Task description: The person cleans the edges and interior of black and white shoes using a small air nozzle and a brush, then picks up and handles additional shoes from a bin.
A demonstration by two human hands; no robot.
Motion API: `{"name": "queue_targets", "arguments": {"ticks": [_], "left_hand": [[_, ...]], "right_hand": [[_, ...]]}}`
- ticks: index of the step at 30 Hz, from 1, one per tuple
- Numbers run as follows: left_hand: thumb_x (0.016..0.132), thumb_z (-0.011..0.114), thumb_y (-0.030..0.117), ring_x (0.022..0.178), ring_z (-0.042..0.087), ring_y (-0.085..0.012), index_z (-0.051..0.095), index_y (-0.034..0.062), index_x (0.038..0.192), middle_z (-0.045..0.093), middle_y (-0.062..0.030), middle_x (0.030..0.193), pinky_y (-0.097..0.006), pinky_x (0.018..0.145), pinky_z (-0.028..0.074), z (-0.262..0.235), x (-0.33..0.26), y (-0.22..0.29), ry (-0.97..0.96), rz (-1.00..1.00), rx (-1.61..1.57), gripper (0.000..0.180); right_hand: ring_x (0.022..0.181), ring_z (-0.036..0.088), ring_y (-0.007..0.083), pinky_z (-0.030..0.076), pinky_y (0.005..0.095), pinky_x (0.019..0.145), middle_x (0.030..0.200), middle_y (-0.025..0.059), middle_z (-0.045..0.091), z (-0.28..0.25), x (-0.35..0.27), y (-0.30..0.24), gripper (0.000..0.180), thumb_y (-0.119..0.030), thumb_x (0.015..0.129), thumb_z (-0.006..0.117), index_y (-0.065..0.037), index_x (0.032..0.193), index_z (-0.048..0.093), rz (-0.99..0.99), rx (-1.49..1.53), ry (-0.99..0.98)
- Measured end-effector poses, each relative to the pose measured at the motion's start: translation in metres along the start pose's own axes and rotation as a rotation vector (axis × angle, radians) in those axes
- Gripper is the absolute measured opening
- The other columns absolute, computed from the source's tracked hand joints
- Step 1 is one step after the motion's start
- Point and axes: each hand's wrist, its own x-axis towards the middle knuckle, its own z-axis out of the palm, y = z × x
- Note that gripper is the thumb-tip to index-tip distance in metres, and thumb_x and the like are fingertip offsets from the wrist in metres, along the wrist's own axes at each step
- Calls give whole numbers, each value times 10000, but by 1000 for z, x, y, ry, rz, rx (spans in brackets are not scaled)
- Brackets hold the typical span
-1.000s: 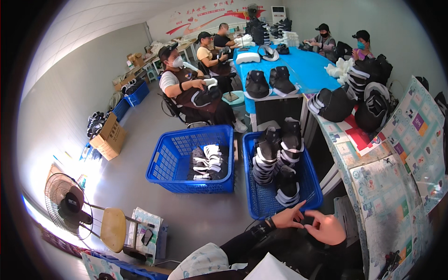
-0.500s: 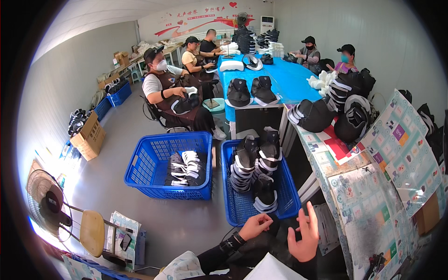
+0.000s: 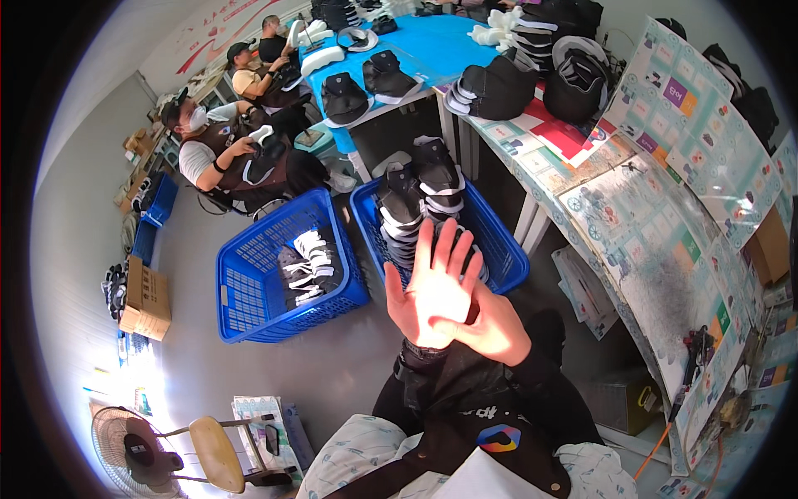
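My left hand point(image 3: 431, 287) is raised in front of me, palm toward me with its fingers stretched and spread; nothing lies in it. My right hand point(image 3: 496, 326) meets it at the base of the palm. Its thumb presses across the heel of the left palm, while its other fingers pass behind and are mostly hidden. Bright sunlight washes out part of both hands. Just beyond them, stacks of black-and-white shoe uppers point(image 3: 401, 195) stand in a blue plastic basket point(image 3: 509, 245), partly covered by my left hand.
Left of it, another blue basket point(image 3: 274, 326) holds several black-and-white shoe pieces. A paper-covered bench point(image 3: 615, 216) runs along my right, with shoe uppers point(image 3: 499, 87) at its far end. Co-workers sit by the blue table point(image 3: 440, 41). A fan point(image 3: 133, 449) and chair point(image 3: 216, 453) stand lower left.
My hands were apart and low; now they are raised and touching, the left palm turned toward me. The view has tilted down and swung right.
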Motion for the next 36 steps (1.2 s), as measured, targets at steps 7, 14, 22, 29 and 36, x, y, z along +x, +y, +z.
{"name": "queue_targets", "arguments": {"ticks": [7,14,22,29,36], "left_hand": [[1058,438,582,1560,269,-422,208,57,1665,242,-243,1705,-541,1299,149,-3,-16,20,-50,58,105,834],[1061,549,166,1105,629,-211,445,11,1515,664,-141,1274,-358,1020,463,-21,-37,72,234,116,742,491],[932,721,-4,1221,633,-221,574,8,1384,701,-122,1224,-384,1097,451,14,-44,61,18,-47,1521,476],[977,743,86,1263,639,-215,608,10,1364,706,-129,1281,-376,1105,465,-4,-45,55,114,-93,1487,417],[1015,637,13,1055,711,-180,617,-2,1297,744,-99,1072,-298,927,543,-10,-42,61,391,242,1235,283]], "right_hand": [[624,678,366,472,430,564,674,201,651,8,17,-8,414,-308,1072,572,4,820,675,-40,-154,-51],[985,689,245,326,597,1146,866,18,687,-1,1,-68,713,-67,829,798,0,1478,509,-643,-159,172],[1217,662,401,443,624,1077,1254,157,710,-61,11,-76,337,-53,846,793,-2,1166,701,-904,-346,290],[1128,688,262,501,386,1025,1156,218,719,-66,2,-55,782,88,853,712,61,1529,320,-264,419,58],[1110,714,229,575,333,928,1160,202,744,-49,10,-68,503,94,859,748,61,1335,590,-145,483,-41]]}}
